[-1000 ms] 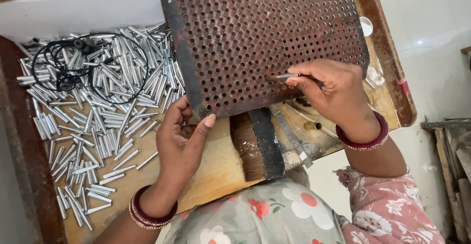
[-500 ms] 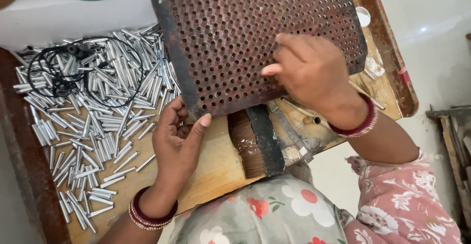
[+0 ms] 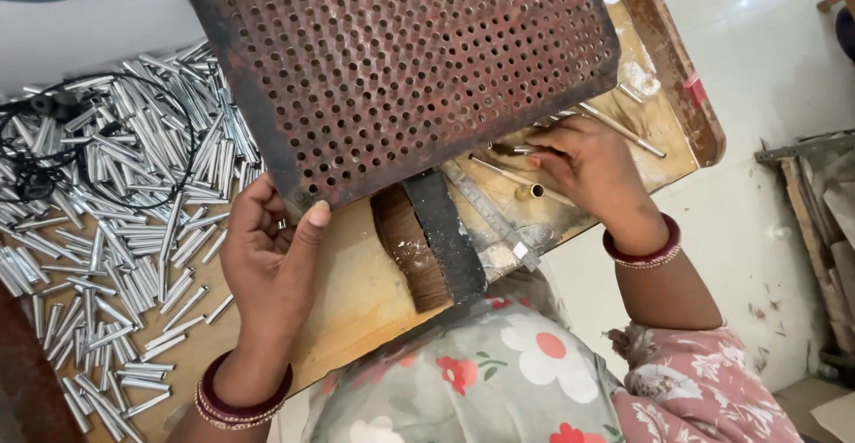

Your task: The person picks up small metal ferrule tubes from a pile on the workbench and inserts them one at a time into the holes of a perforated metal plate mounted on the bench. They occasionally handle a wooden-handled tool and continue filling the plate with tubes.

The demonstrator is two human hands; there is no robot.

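Note:
A rusty perforated metal plate (image 3: 419, 69) is tilted up over a wooden tray (image 3: 356, 300). My left hand (image 3: 267, 265) grips the plate's lower left corner, thumb on its front face. My right hand (image 3: 583, 162) has dropped below the plate's lower right edge and rests on the tray, fingers closed around small metal pieces; what exactly it pinches is hidden. A heap of short silver metal tubes (image 3: 116, 220) covers the tray's left part.
A black-handled brush (image 3: 427, 247) lies under the plate's lower edge, next to a metal ruler (image 3: 490, 216) and thin rods (image 3: 623, 131). A black cable (image 3: 53, 149) loops over the tubes. A white floor lies to the right, with wooden scraps (image 3: 802, 185).
My right hand left the face of the plate and moved down to the tray below its right edge. My left hand kept its grip on the plate's corner.

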